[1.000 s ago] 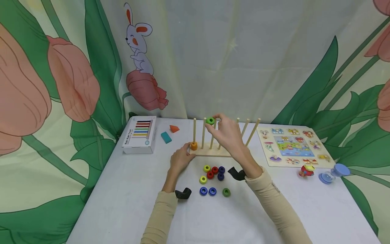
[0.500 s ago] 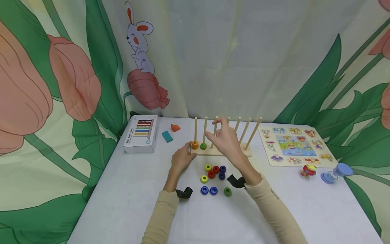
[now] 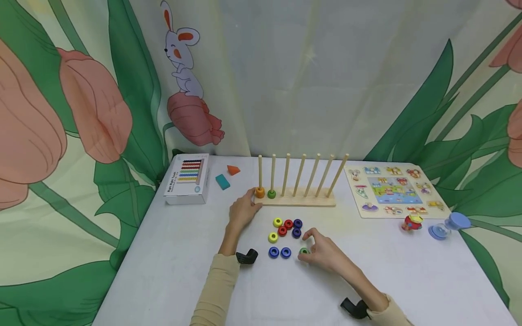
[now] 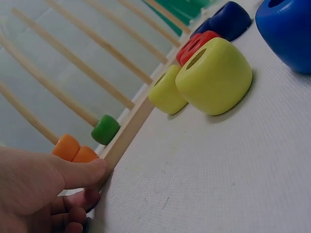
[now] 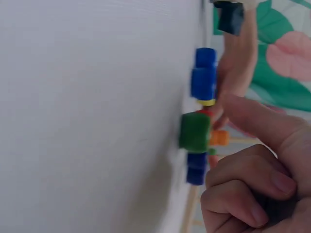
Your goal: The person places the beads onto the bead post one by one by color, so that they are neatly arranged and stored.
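My left hand (image 3: pixel 243 212) grips the left end of a wooden peg stand (image 3: pixel 302 202), its thumb along the front edge in the left wrist view. Orange beads (image 4: pixel 67 147) are stacked on the leftmost peg, and a green bead (image 3: pixel 272 194) sits at the foot of the second. The other pegs carry no beads. Low over the table, my right hand (image 3: pixel 326 254) has thumb and index finger spread around a loose green bead (image 5: pixel 195 132). A gap shows between the bead and those fingers in the right wrist view.
Loose yellow (image 3: pixel 273 237), red (image 3: pixel 282 231), dark blue (image 3: pixel 297 232) and blue beads (image 3: pixel 273 252) lie before the stand. A box (image 3: pixel 186 181), teal block (image 3: pixel 222 182) and orange block (image 3: pixel 233 170) are left; a picture puzzle (image 3: pixel 391 213), small figure (image 3: pixel 412 222) and sand timer (image 3: pixel 444 227) right.
My right hand has put a green bead on the second peg, let go, and come down and back toward me to the loose green bead. The left hand has stayed at the stand.
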`<state>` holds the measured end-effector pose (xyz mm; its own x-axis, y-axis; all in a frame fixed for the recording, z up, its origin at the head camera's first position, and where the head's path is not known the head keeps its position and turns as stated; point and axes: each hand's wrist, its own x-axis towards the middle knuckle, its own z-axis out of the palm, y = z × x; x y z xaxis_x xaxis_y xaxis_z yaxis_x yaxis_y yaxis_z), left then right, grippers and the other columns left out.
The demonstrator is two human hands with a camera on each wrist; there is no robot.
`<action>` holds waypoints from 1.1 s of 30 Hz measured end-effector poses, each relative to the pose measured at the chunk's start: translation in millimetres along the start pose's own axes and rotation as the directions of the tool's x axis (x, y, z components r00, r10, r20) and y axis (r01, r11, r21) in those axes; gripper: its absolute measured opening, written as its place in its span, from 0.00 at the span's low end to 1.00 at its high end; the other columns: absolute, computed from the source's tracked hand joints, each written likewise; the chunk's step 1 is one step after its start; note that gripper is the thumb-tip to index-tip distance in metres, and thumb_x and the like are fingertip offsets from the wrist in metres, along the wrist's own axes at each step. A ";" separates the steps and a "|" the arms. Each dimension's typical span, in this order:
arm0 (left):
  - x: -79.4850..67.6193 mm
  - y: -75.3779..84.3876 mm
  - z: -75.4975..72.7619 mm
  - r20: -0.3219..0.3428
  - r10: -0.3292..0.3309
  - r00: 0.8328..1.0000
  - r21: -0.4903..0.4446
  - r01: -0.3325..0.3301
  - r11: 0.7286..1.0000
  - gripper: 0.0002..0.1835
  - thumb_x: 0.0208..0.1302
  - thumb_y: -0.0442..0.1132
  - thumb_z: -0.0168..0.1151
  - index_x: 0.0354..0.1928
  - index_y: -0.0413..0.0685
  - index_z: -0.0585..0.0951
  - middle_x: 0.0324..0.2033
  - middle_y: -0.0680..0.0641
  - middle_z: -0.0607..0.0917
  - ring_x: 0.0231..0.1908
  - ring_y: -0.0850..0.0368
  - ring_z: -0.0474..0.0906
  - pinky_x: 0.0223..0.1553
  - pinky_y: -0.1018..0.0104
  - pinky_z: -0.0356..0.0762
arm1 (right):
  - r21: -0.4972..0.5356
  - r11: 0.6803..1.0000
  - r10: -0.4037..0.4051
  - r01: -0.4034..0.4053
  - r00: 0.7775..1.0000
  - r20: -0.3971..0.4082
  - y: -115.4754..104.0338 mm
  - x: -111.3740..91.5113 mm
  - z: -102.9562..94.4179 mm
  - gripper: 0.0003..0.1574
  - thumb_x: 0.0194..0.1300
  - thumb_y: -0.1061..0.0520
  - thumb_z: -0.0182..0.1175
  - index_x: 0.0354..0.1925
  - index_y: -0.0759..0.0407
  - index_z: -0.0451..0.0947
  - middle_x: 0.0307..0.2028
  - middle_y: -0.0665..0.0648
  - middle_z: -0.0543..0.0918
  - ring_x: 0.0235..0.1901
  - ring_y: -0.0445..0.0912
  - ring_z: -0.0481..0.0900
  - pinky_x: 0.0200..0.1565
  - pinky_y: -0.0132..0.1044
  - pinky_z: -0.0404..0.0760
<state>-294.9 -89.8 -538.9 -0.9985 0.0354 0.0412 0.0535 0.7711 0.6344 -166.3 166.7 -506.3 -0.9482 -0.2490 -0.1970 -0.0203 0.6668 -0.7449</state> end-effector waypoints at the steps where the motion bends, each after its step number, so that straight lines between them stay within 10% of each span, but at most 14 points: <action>1: 0.4 0.2 -0.6 0.000 -0.003 1.000 0.001 0.003 1.000 0.34 0.61 0.52 0.64 0.68 0.51 0.67 0.20 0.54 0.76 0.18 0.57 0.71 0.22 0.64 0.65 | -0.015 1.000 0.004 -0.003 1.000 0.004 4.6 -1.1 1.0 0.31 0.48 0.53 0.74 0.48 0.56 0.70 0.13 0.48 0.67 0.13 0.40 0.58 0.18 0.33 0.57; 8: 1.9 -0.2 -0.9 0.006 -0.003 1.000 0.012 0.003 1.000 0.34 0.62 0.52 0.63 0.68 0.52 0.67 0.20 0.54 0.77 0.18 0.58 0.72 0.22 0.64 0.66 | -0.099 0.995 -0.029 0.028 1.000 -0.003 14.3 -2.2 4.0 0.22 0.50 0.52 0.73 0.41 0.51 0.74 0.11 0.45 0.64 0.13 0.38 0.58 0.17 0.31 0.58; 16: -1.2 1.1 -1.2 0.009 -0.002 1.000 0.000 0.002 1.000 0.34 0.62 0.51 0.63 0.68 0.50 0.67 0.19 0.53 0.76 0.17 0.57 0.71 0.21 0.64 0.65 | -0.086 0.989 -0.135 0.123 0.979 -0.154 -38.7 12.8 -20.6 0.25 0.56 0.48 0.70 0.47 0.56 0.74 0.10 0.45 0.61 0.11 0.39 0.55 0.15 0.31 0.54; 28: -3.8 2.8 -0.8 0.012 0.001 1.000 -0.005 -0.001 1.000 0.34 0.61 0.51 0.64 0.67 0.50 0.68 0.19 0.53 0.76 0.17 0.57 0.70 0.21 0.63 0.65 | -0.247 0.893 -0.450 0.377 0.784 -0.427 -131.7 67.8 -76.3 0.24 0.61 0.50 0.65 0.51 0.63 0.77 0.09 0.47 0.61 0.08 0.39 0.54 0.13 0.33 0.54; 33: -2.8 3.4 0.2 -0.009 0.014 1.000 -0.008 -0.014 1.000 0.34 0.60 0.52 0.65 0.67 0.49 0.68 0.18 0.53 0.76 0.17 0.57 0.70 0.20 0.63 0.64 | -0.272 0.888 -0.456 0.370 0.783 -0.423 -155.9 86.6 -87.3 0.25 0.64 0.48 0.62 0.52 0.64 0.76 0.12 0.51 0.73 0.09 0.41 0.61 0.14 0.35 0.59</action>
<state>-291.8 -87.1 -537.1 -0.9976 0.0406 0.0568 0.0676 0.7657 0.6396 -272.9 102.5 -351.5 -0.8673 -0.2018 0.4551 -0.4554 0.6909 -0.5615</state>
